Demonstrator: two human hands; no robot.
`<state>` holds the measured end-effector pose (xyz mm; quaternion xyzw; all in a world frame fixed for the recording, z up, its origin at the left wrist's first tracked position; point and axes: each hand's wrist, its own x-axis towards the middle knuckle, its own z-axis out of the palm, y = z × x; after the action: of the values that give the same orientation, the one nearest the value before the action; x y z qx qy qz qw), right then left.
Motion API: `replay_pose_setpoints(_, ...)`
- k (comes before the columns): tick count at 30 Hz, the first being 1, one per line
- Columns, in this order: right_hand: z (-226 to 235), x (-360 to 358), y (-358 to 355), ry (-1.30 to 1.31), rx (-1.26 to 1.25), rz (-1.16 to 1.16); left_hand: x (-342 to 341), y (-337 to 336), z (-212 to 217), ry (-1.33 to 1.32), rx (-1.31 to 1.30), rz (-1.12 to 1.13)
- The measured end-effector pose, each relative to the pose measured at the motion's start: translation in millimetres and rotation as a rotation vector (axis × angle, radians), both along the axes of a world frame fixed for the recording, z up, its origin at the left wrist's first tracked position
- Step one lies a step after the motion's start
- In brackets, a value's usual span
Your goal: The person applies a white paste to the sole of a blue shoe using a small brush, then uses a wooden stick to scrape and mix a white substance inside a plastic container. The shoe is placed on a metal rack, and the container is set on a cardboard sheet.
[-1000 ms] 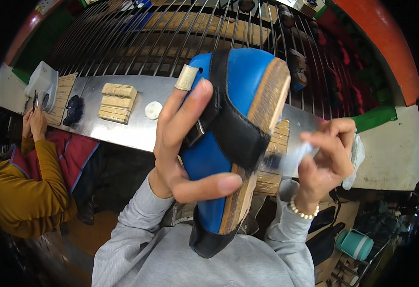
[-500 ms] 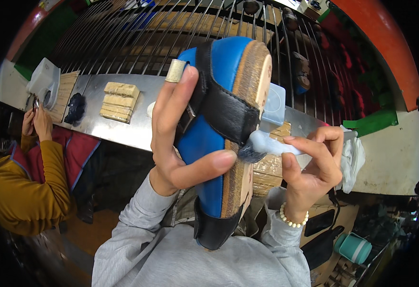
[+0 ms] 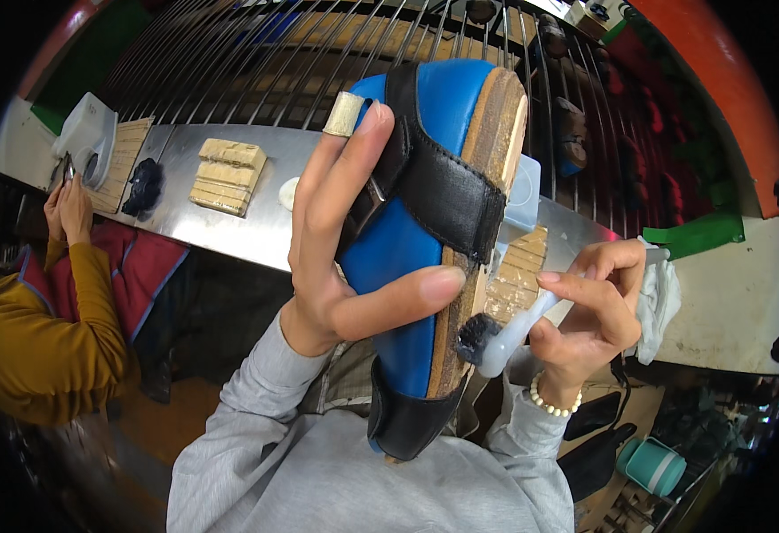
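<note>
A left hand [image 3: 354,240] grips a blue sandal [image 3: 425,222] upright above the person's lap, fingers wrapped over its black strap [image 3: 443,191], thumb across the footbed. The right hand [image 3: 589,311], closed around a white brush [image 3: 505,333] with a cloth [image 3: 660,298] tucked in the same grip, sets dark bristles against the lower cork edge of the sole [image 3: 496,133]. That edge looks darker low down than at the toe, so the upper stretch appears left to do. Beyond, a steel bench [image 3: 229,222] carries wooden blocks [image 3: 227,176] and a wire rack [image 3: 256,62]; a neighbouring worker in a mustard sleeve [image 3: 51,346] sits clear of the work.
</note>
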<state>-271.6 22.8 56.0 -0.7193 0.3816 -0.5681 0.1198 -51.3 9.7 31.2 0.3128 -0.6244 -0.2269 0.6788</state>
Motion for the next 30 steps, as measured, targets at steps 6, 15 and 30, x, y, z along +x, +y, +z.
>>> replay_pose_setpoints(6, -0.6, -1.0, 5.0, -0.007, -0.025, 0.043, 0.9, -3.9, -0.1, -0.044, -0.066, 0.071)
replay_pose_setpoints(15, -12.5, 6.9, 3.0, -0.031, 0.085, -0.143, 0.7, -24.3, -14.9, -0.17, -0.478, 0.255)
replay_pose_setpoints(30, -2.6, 4.4, 7.7, 0.047, 0.054, -0.102, -2.5, -20.4, -24.1, -0.12, -0.321, 0.381)
